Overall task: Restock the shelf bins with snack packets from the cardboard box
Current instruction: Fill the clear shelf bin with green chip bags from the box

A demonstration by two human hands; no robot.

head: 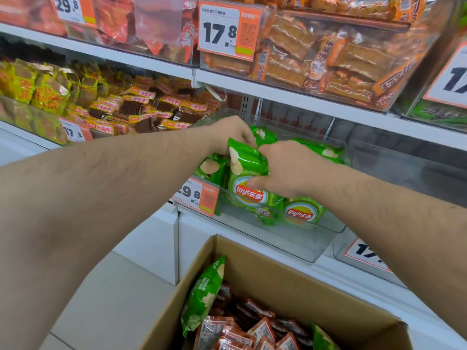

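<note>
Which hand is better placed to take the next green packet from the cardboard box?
Probably the left hand. It only touches the top edge of the green chip packet over the clear bin, while the right hand grips it. The upright green packet in the cardboard box is on the left.

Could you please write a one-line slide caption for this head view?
Both hands place green chip packets into a clear bin above the box.
</note>
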